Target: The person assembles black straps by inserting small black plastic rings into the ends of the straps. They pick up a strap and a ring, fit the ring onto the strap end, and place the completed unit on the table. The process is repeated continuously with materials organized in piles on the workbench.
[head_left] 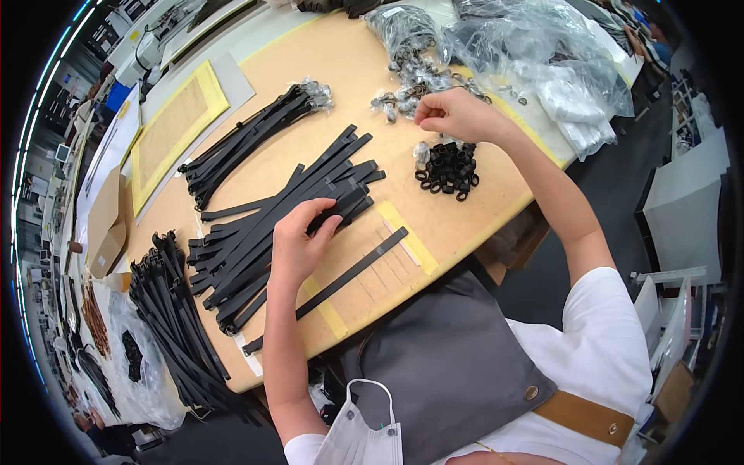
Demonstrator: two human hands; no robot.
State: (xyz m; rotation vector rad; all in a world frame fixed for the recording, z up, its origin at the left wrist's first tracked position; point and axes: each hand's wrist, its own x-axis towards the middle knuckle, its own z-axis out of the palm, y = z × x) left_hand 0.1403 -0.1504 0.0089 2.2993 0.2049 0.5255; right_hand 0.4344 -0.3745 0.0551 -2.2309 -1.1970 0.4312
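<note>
My left hand [298, 242] is over the middle pile of flat black straps [291, 213], thumb and forefinger apart with black strap showing between them. The other fingers of that hand are partly hidden. My right hand [463, 116] hovers above a heap of small black loops [449, 169], its fingertips bent together; anything in them is too small to make out. Just past the fingertips lie small metal buckles in clear wrap [411, 93]. One single black strap [353, 271] lies across a marked guide [384, 260] with yellow tape near the table's front edge.
More black straps [174, 318] hang over the table's left edge, and a bundle with wrapped metal ends [256, 136] lies farther back. Clear plastic bags [542, 62] crowd the far right. A yellow-edged board [178, 128] and brown cardboard [107, 225] stand at left.
</note>
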